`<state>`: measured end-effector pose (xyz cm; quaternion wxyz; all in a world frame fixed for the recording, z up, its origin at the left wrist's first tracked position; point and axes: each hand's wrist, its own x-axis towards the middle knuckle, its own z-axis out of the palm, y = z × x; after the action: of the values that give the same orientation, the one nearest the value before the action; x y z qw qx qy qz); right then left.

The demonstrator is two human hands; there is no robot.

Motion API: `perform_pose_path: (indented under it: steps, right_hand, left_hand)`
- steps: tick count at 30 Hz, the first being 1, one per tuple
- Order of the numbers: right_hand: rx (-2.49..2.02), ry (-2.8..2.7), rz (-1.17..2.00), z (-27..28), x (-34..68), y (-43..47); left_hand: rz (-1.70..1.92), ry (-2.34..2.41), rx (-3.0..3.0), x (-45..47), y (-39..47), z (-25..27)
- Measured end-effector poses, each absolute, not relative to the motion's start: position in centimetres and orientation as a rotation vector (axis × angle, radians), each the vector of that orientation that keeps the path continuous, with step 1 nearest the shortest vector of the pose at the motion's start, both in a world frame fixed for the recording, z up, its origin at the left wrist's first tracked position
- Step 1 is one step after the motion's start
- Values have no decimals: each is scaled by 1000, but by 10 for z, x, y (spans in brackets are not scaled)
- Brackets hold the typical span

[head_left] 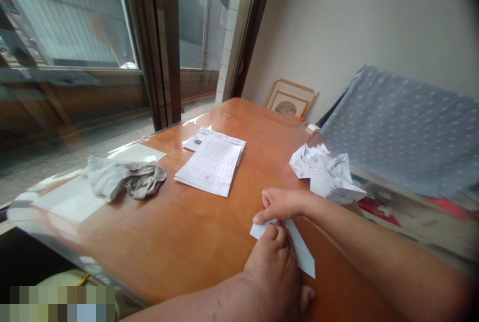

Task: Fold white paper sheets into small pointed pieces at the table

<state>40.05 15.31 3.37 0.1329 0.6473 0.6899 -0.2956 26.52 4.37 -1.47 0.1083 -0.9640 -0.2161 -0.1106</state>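
Note:
A folded sheet of white paper [302,249] lies on the wooden table in front of me, with one pointed corner toward the lower right. My left hand [275,262] is closed over its middle, its fingers curled and partly hidden beneath the hand. At the paper's far edge, my right hand [279,204] grips it with the thumb pressed down and the other fingers bent. The two hands nearly touch. Just beyond my right wrist sits a pile of folded white papers [325,172], some with red and dark print.
A stack of printed sheets [209,164] rests mid-table, a small dark object beside it. Crumpled grey cloths [125,177] lie on the left over pale sheets [75,199]. A framed picture [290,100] leans at the wall, near a blue dotted cloth [400,132]. Glass doors [160,47] stand left.

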Motion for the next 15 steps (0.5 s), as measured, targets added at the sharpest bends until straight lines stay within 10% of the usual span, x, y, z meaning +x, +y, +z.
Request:
perform_pose_path:
  steps: [15]
  right_hand:
    - [2111,2061,-1047,39,437,138]
  left_hand:
    - [-345,-634,-2925,263,46,-18]
